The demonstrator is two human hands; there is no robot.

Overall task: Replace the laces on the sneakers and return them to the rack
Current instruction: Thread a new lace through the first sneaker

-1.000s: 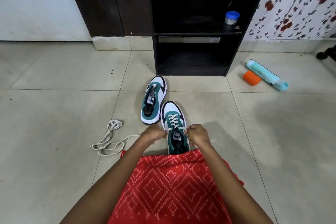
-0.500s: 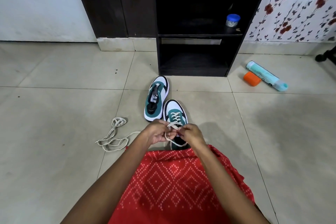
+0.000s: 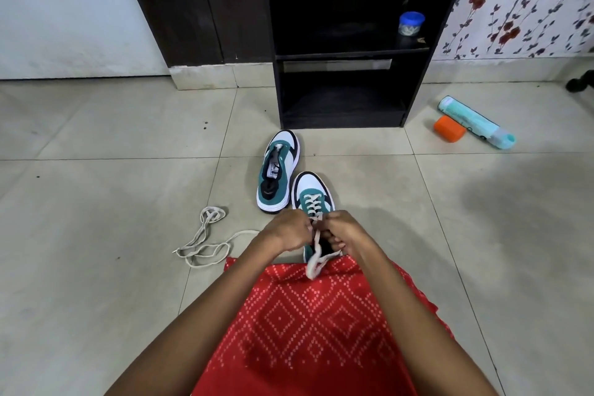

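Your left hand (image 3: 287, 230) and right hand (image 3: 345, 230) meet over the tongue of the nearer teal, white and black sneaker (image 3: 313, 193), fingers curled and pinching its off-white flat lace (image 3: 316, 262). The lace's loose ends hang down from your grip onto the red, diamond-patterned cloth (image 3: 321, 325) on your lap. This sneaker sits on the pale tiled floor (image 3: 96, 202) right in front of you, toe pointing away, with the lace crossed through its front eyelets. Your hands hide its upper eyelets and most of the opening, and the cloth covers its heel.

You have two sneakers in view. The second teal and white sneaker (image 3: 278, 170) stands just beside the first, to its left and a little farther out, with no lace in it. One more off-white lace (image 3: 205, 241) lies in loose loops on the floor to your left.

Beyond the shoes stands the black open shelf rack (image 3: 350, 55), top cut off, with one small blue-lidded jar (image 3: 411, 22) on its middle shelf. To its right lie one orange cylinder (image 3: 449, 128) and one pale teal tube (image 3: 475, 122), touching. A dark object (image 3: 581, 82) at the right edge is too cut off to identify.
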